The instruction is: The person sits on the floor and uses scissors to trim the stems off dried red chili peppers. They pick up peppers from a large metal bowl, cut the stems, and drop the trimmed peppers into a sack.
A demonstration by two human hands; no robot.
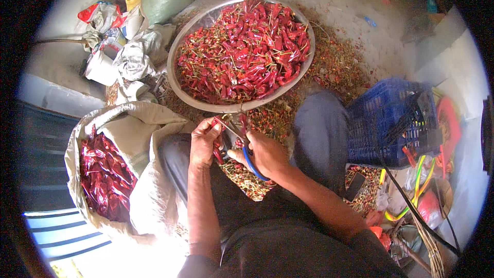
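Note:
Between my knees, my left hand is closed around a dried red chilli, whose stem end points up and right. My right hand grips a pair of scissors with blue handles, and the blades reach toward the stem end of that chilli. Just beyond both hands stands a wide metal basin heaped with red chillies, many with stems. To my left, an open white woven sack holds more dark red chillies.
Cut stems and bits litter the floor under my hands and around the basin. A blue plastic crate stands beside my right knee, with a dark phone-like slab near it. Crumpled bags lie at the far left.

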